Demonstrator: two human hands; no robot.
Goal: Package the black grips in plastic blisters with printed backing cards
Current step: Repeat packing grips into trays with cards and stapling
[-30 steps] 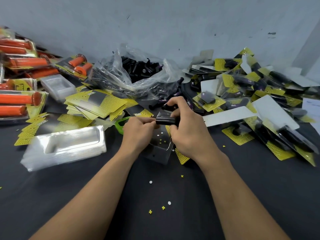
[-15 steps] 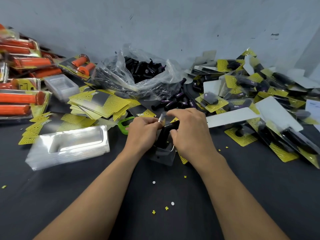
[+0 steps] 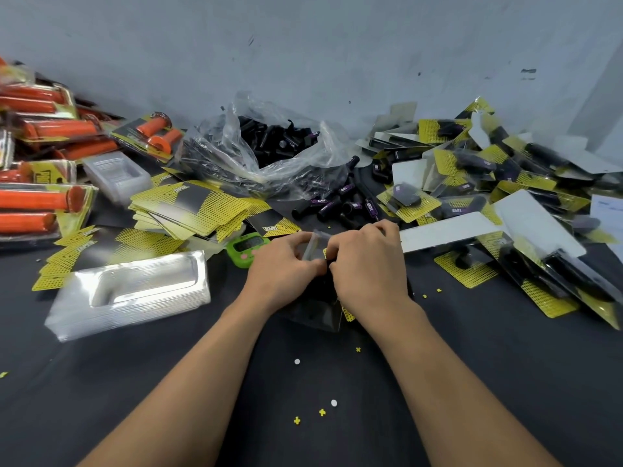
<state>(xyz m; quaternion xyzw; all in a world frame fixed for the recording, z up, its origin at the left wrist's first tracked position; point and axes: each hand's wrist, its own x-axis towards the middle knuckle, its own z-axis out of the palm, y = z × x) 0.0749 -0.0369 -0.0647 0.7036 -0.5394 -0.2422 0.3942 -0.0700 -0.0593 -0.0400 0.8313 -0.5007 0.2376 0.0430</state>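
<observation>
**Both hands clamped on one blister, mid-tabletop**

Left hand (image 3: 283, 267) is keeping a tight grip: fingers curled, thumb and fingertips pinching the raised upper flap of a clear blister (image 3: 312, 246). The blister's lower part is resting on the tabletop (image 3: 135, 382) between the wrists, and the yellow edge of a backing card (image 3: 349, 315) is sticking out beside it. The black grip (image 3: 323, 281) is showing only as a dark patch between the two hands; whether it is seated in the blister, cannot tell. Right hand (image 3: 367, 267) is also gripping closed, fingers curled down over the black grip, with its fingertips hidden.

Around, left to right:
- Orange grip packs (image 3: 40, 203) are piling at the far left edge.
- A blister stack (image 3: 131, 291) is lying near the left forearm, and a fanned backing card stack (image 3: 188, 207) is sitting behind it.
- A green timer (image 3: 246, 247) is lying just beside the left knuckles.
- A plastic bag (image 3: 269, 150) of black parts is slumping against the wall (image 3: 303, 45).
- Loose black grips (image 3: 340, 207) are spilling just beyond the fingers.
- Finished packs (image 3: 505, 197) are heaping on the right, and a white card back (image 3: 448, 230) is reaching close to the right hand.

Room: the widest open tabletop is lying on the near side, around both forearms, dotted with small punch-out bits (image 3: 322, 412). The piles are crowding the left, back and right.
</observation>
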